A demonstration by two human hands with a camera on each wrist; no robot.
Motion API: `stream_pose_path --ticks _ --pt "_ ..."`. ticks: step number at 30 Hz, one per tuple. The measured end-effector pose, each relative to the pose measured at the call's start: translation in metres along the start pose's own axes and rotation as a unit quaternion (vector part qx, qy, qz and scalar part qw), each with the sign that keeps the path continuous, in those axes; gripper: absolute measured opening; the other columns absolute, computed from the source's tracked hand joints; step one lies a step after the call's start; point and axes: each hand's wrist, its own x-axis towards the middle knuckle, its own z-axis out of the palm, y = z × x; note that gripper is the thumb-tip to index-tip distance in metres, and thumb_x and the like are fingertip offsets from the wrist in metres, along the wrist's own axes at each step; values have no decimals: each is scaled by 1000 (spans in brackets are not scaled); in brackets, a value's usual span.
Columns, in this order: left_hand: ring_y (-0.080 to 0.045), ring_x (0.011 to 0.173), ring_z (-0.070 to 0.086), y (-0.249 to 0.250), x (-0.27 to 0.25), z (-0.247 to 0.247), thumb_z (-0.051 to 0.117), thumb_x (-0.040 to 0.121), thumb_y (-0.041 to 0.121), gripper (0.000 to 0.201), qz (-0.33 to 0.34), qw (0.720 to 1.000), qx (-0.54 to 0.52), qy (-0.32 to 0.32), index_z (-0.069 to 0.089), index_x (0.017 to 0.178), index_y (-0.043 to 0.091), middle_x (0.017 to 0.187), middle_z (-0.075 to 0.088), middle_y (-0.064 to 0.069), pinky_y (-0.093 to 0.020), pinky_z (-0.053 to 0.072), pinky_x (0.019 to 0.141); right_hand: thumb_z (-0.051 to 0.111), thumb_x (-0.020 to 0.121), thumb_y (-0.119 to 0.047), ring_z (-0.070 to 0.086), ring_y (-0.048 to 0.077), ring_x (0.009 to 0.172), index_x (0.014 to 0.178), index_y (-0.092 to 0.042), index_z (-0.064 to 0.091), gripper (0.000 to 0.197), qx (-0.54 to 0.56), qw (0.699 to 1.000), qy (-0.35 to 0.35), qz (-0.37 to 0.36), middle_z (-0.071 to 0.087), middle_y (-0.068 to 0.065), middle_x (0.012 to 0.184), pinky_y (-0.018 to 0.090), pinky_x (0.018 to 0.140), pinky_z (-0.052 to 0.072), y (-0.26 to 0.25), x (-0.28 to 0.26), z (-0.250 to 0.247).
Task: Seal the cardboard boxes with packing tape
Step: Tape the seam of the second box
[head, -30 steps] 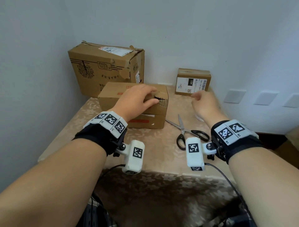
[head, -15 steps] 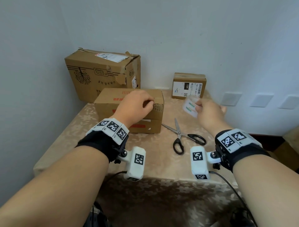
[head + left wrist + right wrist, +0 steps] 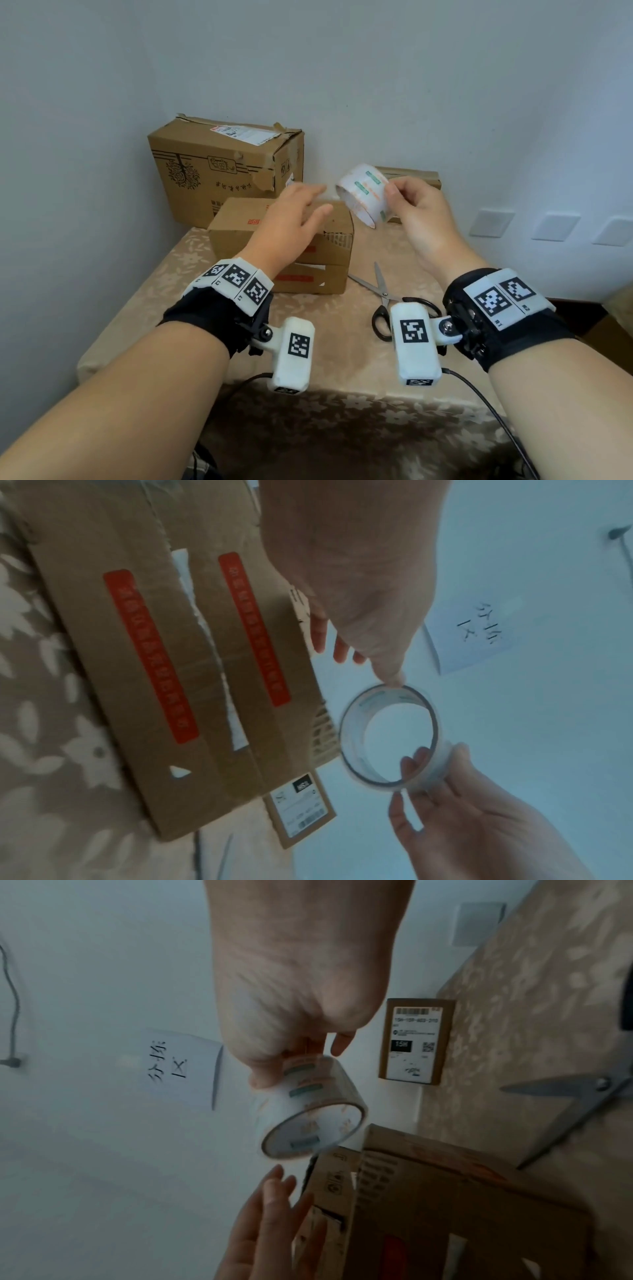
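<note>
Pale walls meet in a corner behind the bench (image 3: 178,274), whose cloth is beige and flowered. Against the left wall stands the large box (image 3: 219,171), its torn flaps shut. Just in front lies the flat box (image 3: 318,253), closed, with red strips on its side. A small labelled box (image 3: 416,1042) sits by the back wall; contents cannot be seen. Scissors (image 3: 383,294) lie open on the cloth. The right hand (image 3: 421,216) pinches the tape roll (image 3: 364,193) in the air above the flat box's right end. The left hand (image 3: 291,219) hovers with fingers spread, just beside the roll; the left wrist view shows its thumb tip at the rim. Only the wrist views show a handwritten paper sign (image 3: 185,1066) on the wall.
</note>
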Motion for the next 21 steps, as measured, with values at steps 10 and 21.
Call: stream_pose_path --ticks 10,21 --pt "-8 68 58 35 -1 -38 53 97 31 41 -31 956 -287 -45 58 91 -9 78 61 -5 -15 45 64 48 98 -21 58 16 95 91 -21 61 15 108 984 -139 -2 60 -1 99 45 92 48 -37 -4 9" --pt "-8 55 50 48 -6 -47 48 99 26 32 -14 956 -291 -24 51 71 11 64 54 -1 -16 38 53 55 95 -21 63 8 78 80 -19 63 17 179 969 -155 71 65 -8 77 33 65 56 -46 -11 12"
